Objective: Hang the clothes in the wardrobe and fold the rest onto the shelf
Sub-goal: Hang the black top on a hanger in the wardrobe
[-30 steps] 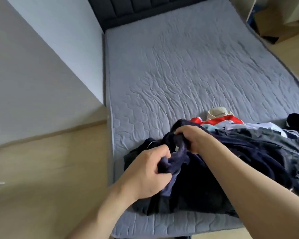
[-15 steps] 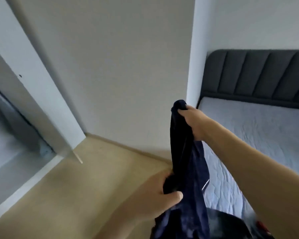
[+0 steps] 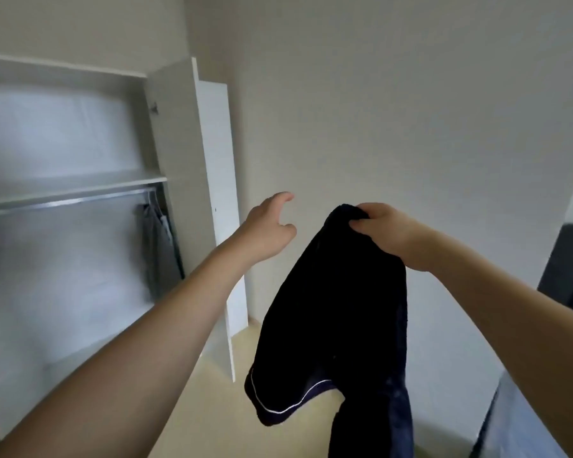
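A dark navy garment (image 3: pixel 334 312) with a thin white trim line hangs in the air, gripped at its top edge by my right hand (image 3: pixel 381 231). My left hand (image 3: pixel 268 226) is raised beside it, empty, with fingers loosely spread, between the garment and the wardrobe. The open white wardrobe (image 3: pixel 179 153) stands at the left, with a shelf (image 3: pixel 73 186) above a metal hanging rail (image 3: pixel 67 201). A grey garment (image 3: pixel 158 246) hangs at the rail's right end.
The wardrobe's open door (image 3: pixel 222 200) juts out toward me between the wardrobe and the plain wall. The bed's corner (image 3: pixel 523 424) and dark headboard (image 3: pixel 566 272) show at the right edge. Light wooden floor (image 3: pixel 212 408) lies below.
I have turned from the bed toward the wardrobe. My left hand has let go of the navy garment and risen; my right hand keeps hold and carries it along.
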{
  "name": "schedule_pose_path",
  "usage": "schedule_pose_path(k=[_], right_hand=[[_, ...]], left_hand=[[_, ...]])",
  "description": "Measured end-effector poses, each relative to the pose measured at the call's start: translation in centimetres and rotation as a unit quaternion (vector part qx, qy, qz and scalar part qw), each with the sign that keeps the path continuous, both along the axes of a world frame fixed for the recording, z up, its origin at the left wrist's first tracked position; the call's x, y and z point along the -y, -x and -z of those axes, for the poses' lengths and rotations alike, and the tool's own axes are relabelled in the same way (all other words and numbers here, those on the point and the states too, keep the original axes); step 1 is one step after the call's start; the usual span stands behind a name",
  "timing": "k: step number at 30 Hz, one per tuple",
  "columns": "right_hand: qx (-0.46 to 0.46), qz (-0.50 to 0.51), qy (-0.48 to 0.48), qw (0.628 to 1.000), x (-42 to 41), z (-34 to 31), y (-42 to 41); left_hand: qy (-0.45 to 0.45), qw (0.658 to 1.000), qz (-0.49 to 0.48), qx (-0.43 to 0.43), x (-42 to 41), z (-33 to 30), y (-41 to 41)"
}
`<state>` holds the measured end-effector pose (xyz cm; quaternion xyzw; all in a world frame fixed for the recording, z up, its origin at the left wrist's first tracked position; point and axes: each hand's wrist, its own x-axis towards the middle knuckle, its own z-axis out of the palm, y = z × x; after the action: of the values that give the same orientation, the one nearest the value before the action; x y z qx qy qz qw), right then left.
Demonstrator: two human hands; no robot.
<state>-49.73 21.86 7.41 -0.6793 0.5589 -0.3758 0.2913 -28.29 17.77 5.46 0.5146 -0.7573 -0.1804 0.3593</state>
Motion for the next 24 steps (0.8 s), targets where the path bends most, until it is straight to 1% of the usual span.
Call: schedule_pose_path(k=[2,4,6,9,10,12,15,17,19,21,24], right_hand=[[-0.044,-0.012,0.024,0.999,2.6,-0.5,-2.4],[-0.074,-0.023,0.054,0.996,5.4,-0.5,-4.6],[-0.093,-0.036,0.080,0.992,8.4,0.0,-6.7],[-0.096,-0.068,0.092,0.989,13.5,1.3,-9.6],[-0.089,-0.082,0.093,0.988,15.1,1.8,-10.6],[-0.077,-0.115,0.102,0.985,18.4,2.3,-12.7],[-0.075,-0.161,0.124,0.976,22.7,2.5,-16.2],[-0.065,-0.177,0.148,0.971,25.2,2.6,-18.4],[-0.042,-0.186,0.168,0.967,27.9,3.1,-20.5],[-0.044,-0.193,0.186,0.962,30.5,4.3,-22.3],[-0.051,-0.191,0.163,0.967,34.5,6.9,-25.1]], left_hand=[[-0.041,0.999,-0.002,0.026,2.8,-0.6,-1.3],[-0.078,0.997,0.001,0.024,5.5,-0.1,-2.7],[-0.106,0.994,0.000,-0.014,7.4,0.9,-4.3],[-0.164,0.978,0.013,-0.128,8.7,2.3,-6.5],[-0.182,0.971,0.014,-0.154,9.1,3.0,-7.2],[-0.189,0.969,-0.004,-0.160,10.3,4.1,-8.4],[-0.146,0.975,-0.121,-0.117,12.6,5.2,-10.7],[-0.108,0.970,-0.183,-0.119,14.2,5.1,-12.6],[-0.065,0.959,-0.227,-0.159,15.8,4.5,-14.5],[-0.014,0.941,-0.265,-0.212,17.2,3.6,-16.4],[0.044,0.915,-0.294,-0.272,19.1,2.2,-19.0]])
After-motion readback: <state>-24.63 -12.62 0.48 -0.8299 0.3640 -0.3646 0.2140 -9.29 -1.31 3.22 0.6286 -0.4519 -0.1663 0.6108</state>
